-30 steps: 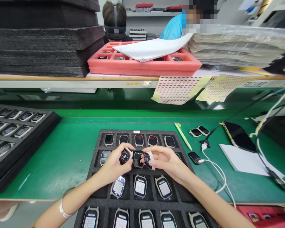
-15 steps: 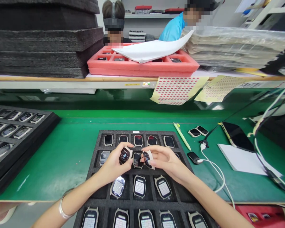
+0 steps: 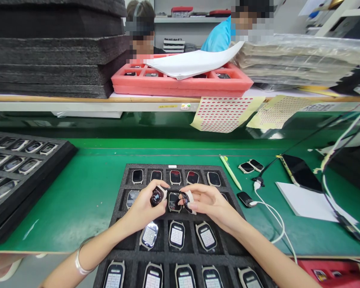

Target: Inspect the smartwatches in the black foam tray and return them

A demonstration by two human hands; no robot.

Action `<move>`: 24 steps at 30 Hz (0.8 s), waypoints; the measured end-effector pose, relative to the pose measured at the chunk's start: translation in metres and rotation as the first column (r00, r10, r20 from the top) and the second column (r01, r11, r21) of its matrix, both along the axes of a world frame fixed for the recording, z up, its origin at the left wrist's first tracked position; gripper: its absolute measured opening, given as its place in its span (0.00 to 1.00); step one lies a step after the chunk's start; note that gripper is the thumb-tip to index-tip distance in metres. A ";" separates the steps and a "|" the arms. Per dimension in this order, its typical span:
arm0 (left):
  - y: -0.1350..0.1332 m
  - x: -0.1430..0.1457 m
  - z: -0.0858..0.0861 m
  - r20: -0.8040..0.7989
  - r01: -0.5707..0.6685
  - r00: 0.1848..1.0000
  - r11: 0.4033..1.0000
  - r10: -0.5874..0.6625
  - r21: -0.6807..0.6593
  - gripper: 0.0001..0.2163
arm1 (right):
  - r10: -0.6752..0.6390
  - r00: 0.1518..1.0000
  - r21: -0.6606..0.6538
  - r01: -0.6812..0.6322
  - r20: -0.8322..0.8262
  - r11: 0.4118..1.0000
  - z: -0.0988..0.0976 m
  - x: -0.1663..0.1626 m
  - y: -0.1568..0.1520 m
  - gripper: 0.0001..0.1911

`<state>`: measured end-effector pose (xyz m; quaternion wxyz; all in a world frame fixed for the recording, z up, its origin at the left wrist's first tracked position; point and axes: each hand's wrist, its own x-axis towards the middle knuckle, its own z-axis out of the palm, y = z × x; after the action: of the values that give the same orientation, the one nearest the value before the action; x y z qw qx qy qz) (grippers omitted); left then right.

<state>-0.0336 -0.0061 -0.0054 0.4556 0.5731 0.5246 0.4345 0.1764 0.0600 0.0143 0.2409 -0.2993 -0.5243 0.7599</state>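
My left hand (image 3: 151,204) is closed round the edges of a smartwatch (image 3: 157,196) whose dark screen is lit with a watch face. In my right hand (image 3: 205,200) another smartwatch (image 3: 187,201) is gripped by its edges, tilted, with its pale casing to the right. Both watches are held over the second row of a black foam tray (image 3: 165,258). A watch (image 3: 174,202) lies in the slot between my hands. More watches sit in the tray's other slots; those nearer me, such as one watch (image 3: 177,235), show white lit screens.
To the left stands another black foam tray (image 3: 57,158) of watches. On the right lie a green pen (image 3: 231,173), two watch heads (image 3: 251,166), a phone (image 3: 301,173), white paper (image 3: 309,204) and cables (image 3: 276,218). A red foam tray (image 3: 180,89) rests on the shelf; two people are beyond.
My hands and both held watches stay almost in place. The view has shifted very slightly, and the head of the person at the back left has turned.
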 end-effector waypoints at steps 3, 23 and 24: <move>0.001 0.000 -0.003 0.042 -0.014 0.999 1.000 0.015 -0.017 0.15 | 0.014 1.000 -0.008 -0.014 -0.020 1.000 0.001 -0.001 0.000 0.17; 0.003 0.004 -0.007 0.527 0.153 0.849 0.970 -0.030 -0.191 0.15 | -0.091 0.994 -0.157 0.082 -0.056 0.984 -0.009 -0.002 0.004 0.22; 0.003 0.004 -0.007 0.525 0.153 0.851 0.970 -0.031 -0.191 0.15 | -0.090 0.995 -0.152 0.081 -0.052 0.985 -0.009 -0.002 0.004 0.22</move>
<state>-0.0293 -0.0028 -0.0122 0.6622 0.4041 0.4003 0.4878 0.1743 0.0639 0.0056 0.2654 -0.3163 -0.4453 0.7945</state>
